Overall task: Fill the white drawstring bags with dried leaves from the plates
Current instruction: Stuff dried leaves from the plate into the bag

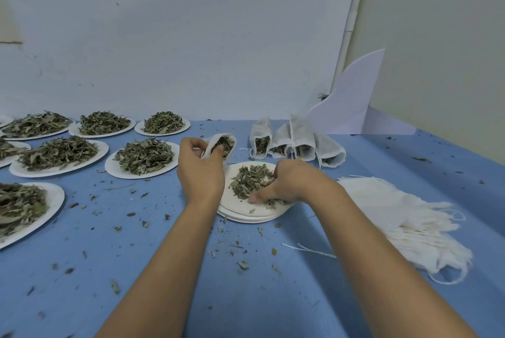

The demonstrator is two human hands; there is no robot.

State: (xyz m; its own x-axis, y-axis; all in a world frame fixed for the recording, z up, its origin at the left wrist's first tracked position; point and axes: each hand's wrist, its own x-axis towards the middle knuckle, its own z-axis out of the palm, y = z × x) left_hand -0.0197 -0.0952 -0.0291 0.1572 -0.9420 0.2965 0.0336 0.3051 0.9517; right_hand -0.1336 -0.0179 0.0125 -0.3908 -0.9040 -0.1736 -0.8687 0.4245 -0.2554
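My left hand (200, 171) grips a white drawstring bag (221, 143) by its mouth and holds it open just above the table; dried leaves show inside it. Right of that hand lies a stack of white plates (240, 210) with a small heap of dried leaves (250, 180) on top. My right hand (289, 183) rests on that heap, fingers curled into the leaves and thumb pressed on the plate. Several filled bags (296, 141) lie in a row behind the plates.
Several plates heaped with dried leaves (143, 157) cover the left half of the blue table (164, 269). A pile of empty white bags (401, 217) lies at the right. A white board (352, 100) leans in the back corner. Leaf crumbs are scattered about.
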